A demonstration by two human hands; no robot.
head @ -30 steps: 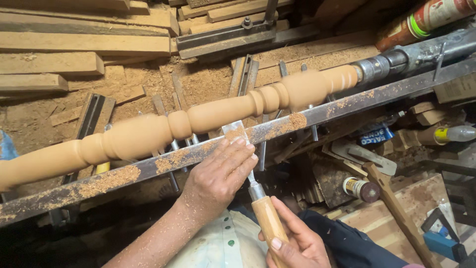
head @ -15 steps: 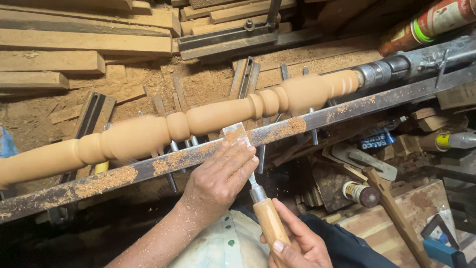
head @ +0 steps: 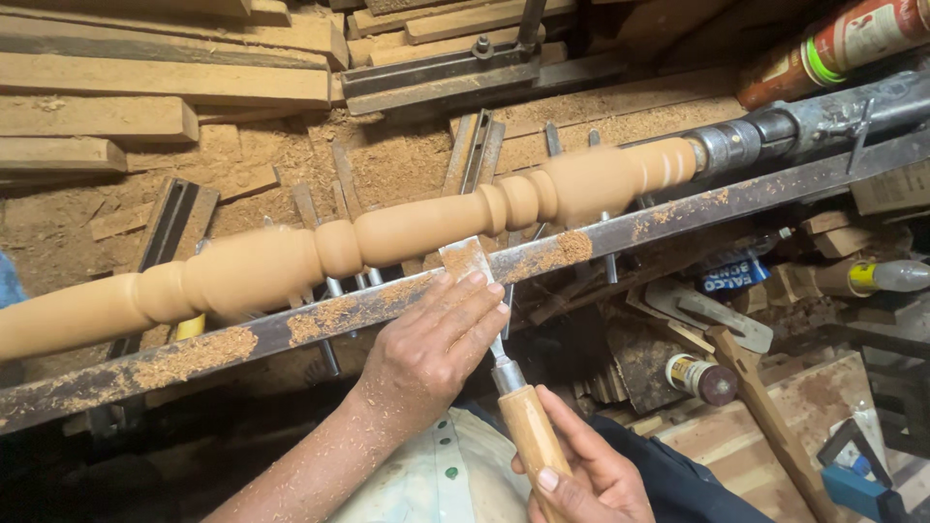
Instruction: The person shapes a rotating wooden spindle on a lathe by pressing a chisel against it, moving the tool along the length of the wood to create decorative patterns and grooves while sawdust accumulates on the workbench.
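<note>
A turned wooden spindle (head: 387, 237) lies across the view from lower left to upper right, blurred along its surface; its right end meets a metal lathe shaft (head: 765, 136), and its left end is cut off by the edge of the picture. Just below it runs a long rusty metal tool rest (head: 639, 223), covered with sawdust in patches.

The left hand (head: 431, 344) lies palm down on this rest; its fingers (head: 475, 295) are close together and press flat on the blade of a chisel (head: 475, 291), so most of the blade is hidden under them. Only the wide tip, dusted with shavings, shows beyond the fingertips; it touches or almost touches the spindle beside a bead, and I cannot tell which.

The right hand (head: 581, 475) is at the bottom edge, partly cut off; its fingers are wrapped around the wooden handle (head: 528, 436) of the chisel, with the thumb along the side; the palm is not visible.

Behind the spindle lie wooden planks (head: 165, 77) and sawdust. At the right, under the rest, there are a small can (head: 702, 378), a wooden stick (head: 765, 416) and a blue tool (head: 857, 484), partly cut off; the dark space at the lower left is hard to make out.
</note>
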